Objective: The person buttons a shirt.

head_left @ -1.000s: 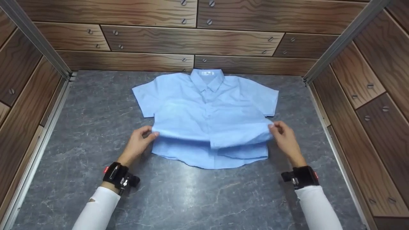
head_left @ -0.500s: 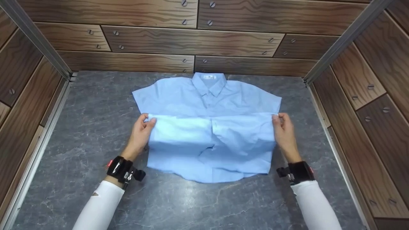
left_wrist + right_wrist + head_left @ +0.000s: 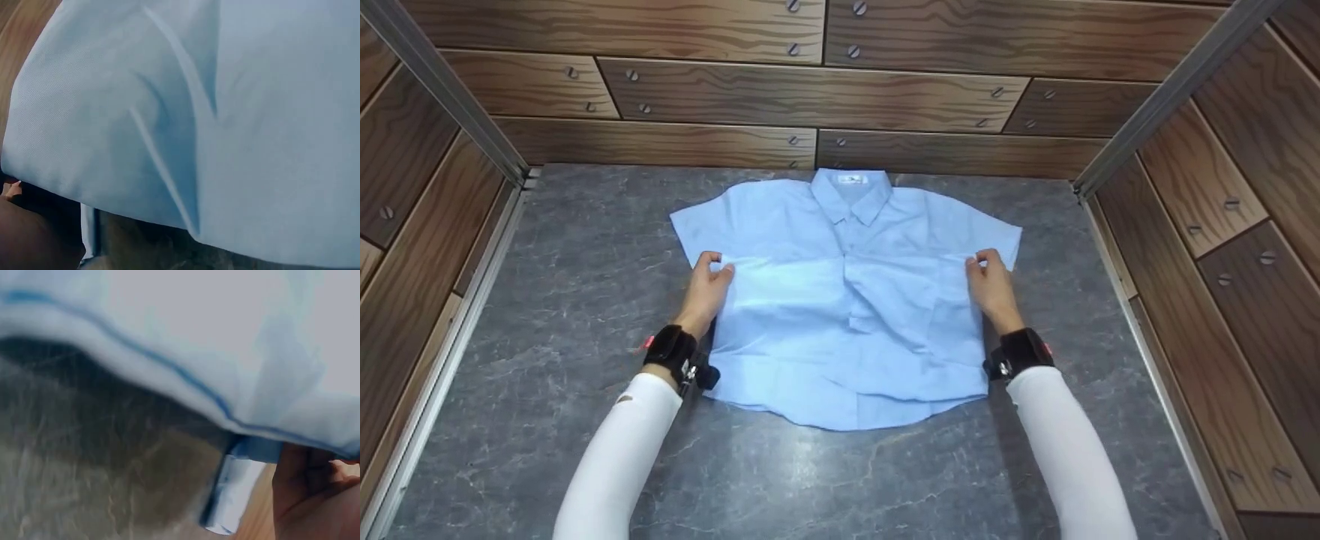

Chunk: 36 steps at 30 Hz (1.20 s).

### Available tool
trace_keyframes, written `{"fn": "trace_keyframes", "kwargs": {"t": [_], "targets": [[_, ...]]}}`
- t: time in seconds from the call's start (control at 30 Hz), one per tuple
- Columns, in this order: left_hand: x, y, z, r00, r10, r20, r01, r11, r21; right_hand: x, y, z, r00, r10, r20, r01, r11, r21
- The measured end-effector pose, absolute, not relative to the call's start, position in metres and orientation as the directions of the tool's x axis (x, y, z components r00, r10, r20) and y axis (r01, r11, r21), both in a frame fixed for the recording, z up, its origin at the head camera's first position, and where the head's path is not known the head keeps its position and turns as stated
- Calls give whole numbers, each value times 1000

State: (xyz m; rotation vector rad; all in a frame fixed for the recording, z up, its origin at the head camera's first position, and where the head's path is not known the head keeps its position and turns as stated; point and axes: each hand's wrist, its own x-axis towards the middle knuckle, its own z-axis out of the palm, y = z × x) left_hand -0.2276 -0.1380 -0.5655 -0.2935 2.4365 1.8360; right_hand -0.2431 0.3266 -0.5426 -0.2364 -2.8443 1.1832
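Observation:
A light blue short-sleeved shirt (image 3: 795, 300) lies front up, its collar at the far end and its hem toward me. My left hand (image 3: 706, 292) pinches its left side just below the sleeve, thumb and fingers at the cloth's edge. On the opposite side, my right hand (image 3: 991, 289) pinches the cloth below the right sleeve. Creases run across the front between the hands. In the left wrist view the shirt (image 3: 270, 140) covers most of the fingers. The right wrist view shows curled fingers of the right hand (image 3: 318, 495) at the shirt's edge.
The shirt lies on a grey marbled surface (image 3: 802, 487). Wood-patterned panels stand behind (image 3: 810, 97) and on both sides, with metal rails along the side edges. Each wrist wears a black camera band, above a white sleeve (image 3: 615, 457).
The upper cloth, with its edge first lifted near the hem, has moved away from me up to the sleeves. Both hands went forward with it, then drew closer together as the front settled flatter.

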Motion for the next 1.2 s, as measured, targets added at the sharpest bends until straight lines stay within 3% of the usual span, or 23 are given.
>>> {"fn": "trace_keyframes", "kwargs": {"t": [0.27, 0.5, 0.6, 0.73, 0.83, 0.93, 1.07, 1.2], "targets": [[-238, -137, -573, -957, -113, -266, -289, 325, 900, -252, 322, -549, -970, 185, -159, 244, 761, -601], [-237, -134, -572, -946, -169, -277, -320, 344, 883, -250, 318, -547, -963, 204, -174, 268, 767, -583], [-233, -129, -569, -964, -205, -167, -248, 480, 841, -246, 315, -547, -975, 213, -66, 214, 810, -546], [-229, -117, -565, -964, -221, 147, -69, 741, 668, -237, 307, -545, -974, 166, 155, 83, 895, -438], [-227, -104, -562, -934, -124, 336, 84, 837, 542, -228, 294, -542, -955, 65, 289, -51, 925, -376], [-224, -85, -558, -920, 51, 389, 259, 824, 504, -218, 272, -540, -924, -64, 376, -199, 922, -332], [-219, -59, -557, -916, 248, 314, 386, 755, 530, -203, 235, -542, -898, -218, 381, -340, 895, -288], [-215, -39, -561, -923, 330, 198, 383, 732, 563, -189, 200, -547, -918, -307, 251, -371, 888, -271]]}}
